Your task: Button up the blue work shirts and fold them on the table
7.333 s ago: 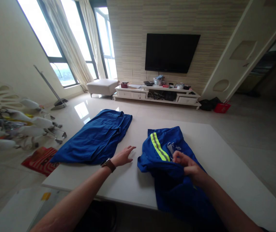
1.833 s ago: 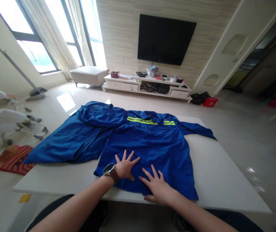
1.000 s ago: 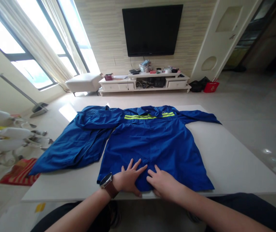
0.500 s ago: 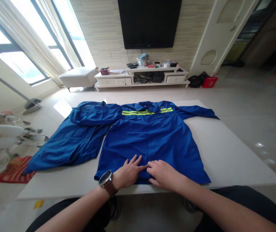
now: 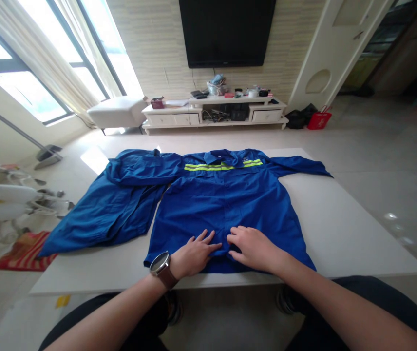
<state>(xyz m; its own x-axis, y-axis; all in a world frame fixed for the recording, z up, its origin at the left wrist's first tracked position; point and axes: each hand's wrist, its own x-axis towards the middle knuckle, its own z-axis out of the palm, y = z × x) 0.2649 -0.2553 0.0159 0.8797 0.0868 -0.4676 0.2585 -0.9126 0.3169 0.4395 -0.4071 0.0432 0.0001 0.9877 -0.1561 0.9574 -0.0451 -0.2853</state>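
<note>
A blue work jacket [image 5: 201, 204] lies spread front side up on a white table [image 5: 343, 234], its collar away from me and a yellow reflective stripe [image 5: 204, 166] across the chest. My left hand [image 5: 192, 256], with a watch on the wrist, rests on the lower front with fingers spread. Just right of it my right hand [image 5: 254, 248] is closed, its curled fingers gripping the cloth near the front opening close to the hem. A second blue garment [image 5: 102, 214] lies to the left, partly under the jacket's sleeve; its kind is not clear.
Beyond the table stands a low white TV cabinet [image 5: 172, 117] with small items on it, below a television [image 5: 226, 34]. A white stool [image 5: 117, 109] is near the window. Several white objects [image 5: 7, 195] and a red striped mat [image 5: 22, 251] are at the left.
My right hand has moved slightly up and right along the jacket front, away from my left fingers. The left hand stays spread on the cloth.
</note>
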